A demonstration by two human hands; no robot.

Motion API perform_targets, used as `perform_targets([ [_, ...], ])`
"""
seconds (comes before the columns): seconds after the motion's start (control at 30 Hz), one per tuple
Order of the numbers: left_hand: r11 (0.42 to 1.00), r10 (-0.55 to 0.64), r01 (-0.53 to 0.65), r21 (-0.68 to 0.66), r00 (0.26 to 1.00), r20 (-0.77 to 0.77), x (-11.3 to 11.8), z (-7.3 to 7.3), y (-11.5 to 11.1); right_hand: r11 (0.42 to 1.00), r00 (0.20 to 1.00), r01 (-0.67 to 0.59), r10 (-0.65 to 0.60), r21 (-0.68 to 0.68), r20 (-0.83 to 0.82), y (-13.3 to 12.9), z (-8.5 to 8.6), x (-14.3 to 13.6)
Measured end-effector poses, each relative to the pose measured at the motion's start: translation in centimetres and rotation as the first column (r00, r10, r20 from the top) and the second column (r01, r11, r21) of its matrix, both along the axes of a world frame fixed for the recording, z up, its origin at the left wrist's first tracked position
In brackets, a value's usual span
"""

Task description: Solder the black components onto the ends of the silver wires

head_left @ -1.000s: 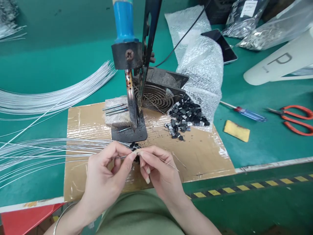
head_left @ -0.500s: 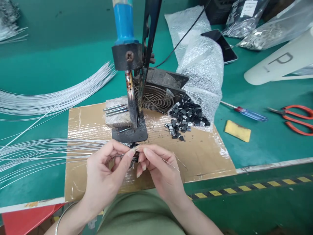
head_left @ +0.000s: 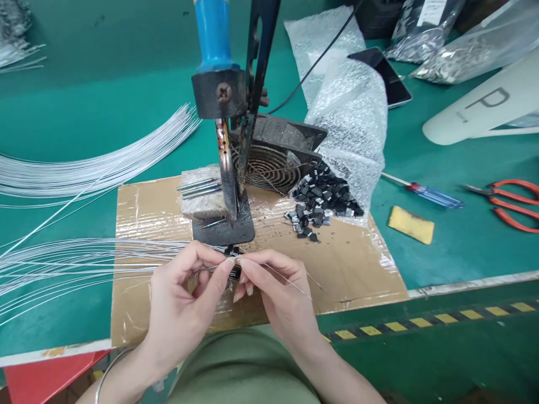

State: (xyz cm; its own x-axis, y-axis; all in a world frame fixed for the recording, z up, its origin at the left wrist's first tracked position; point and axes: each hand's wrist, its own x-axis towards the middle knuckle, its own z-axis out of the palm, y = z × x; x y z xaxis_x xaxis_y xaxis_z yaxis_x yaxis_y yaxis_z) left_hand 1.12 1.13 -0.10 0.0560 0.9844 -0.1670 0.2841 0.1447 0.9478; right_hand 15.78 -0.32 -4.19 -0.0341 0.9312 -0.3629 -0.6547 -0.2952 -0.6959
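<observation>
My left hand (head_left: 183, 297) pinches a thin wire between thumb and forefinger over the cardboard (head_left: 349, 269). Close beside it, fingertips nearly touching, my right hand (head_left: 282, 297) is closed on thin wire (head_left: 295, 285), whose ends stick out past its fingers. Small black parts (head_left: 231, 251) lie just behind my fingertips, partly hidden. White wires (head_left: 138, 252) run from the left up to my left hand. Above my hands, the soldering iron (head_left: 225, 163) hangs in its stand, its tip over a black base plate (head_left: 244, 224). Where the wires meet is too small to make out.
Behind the iron is a dusty fan (head_left: 269, 168). Black connectors (head_left: 324, 193) are heaped by bubble wrap (head_left: 353, 112). Rightward lie a screwdriver (head_left: 438, 196), yellow sponge (head_left: 410, 224) and red-handled cutters (head_left: 514, 196). Another wire bundle (head_left: 126, 168) is at the left.
My right thumb and forefinger have shifted slightly at the pinch, and the wire ends past my right hand have moved a little to the right. My left hand has hardly moved.
</observation>
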Motion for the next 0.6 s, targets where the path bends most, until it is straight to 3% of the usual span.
perform_targets([
  [0.33, 1.000, -0.010, 0.010, -0.001, 0.998, -0.055, -0.21, -0.20, -0.25, 0.993, 0.997, -0.065, 0.060, -0.094, -0.055, 0.64, 0.56, 0.36],
  [0.6, 1.000, -0.011, 0.011, 0.003, 0.997, -0.077, -0.31, -0.18, -0.25, 0.991, 0.995, -0.100, 0.099, -0.090, -0.022, 0.68, 0.62, 0.73],
])
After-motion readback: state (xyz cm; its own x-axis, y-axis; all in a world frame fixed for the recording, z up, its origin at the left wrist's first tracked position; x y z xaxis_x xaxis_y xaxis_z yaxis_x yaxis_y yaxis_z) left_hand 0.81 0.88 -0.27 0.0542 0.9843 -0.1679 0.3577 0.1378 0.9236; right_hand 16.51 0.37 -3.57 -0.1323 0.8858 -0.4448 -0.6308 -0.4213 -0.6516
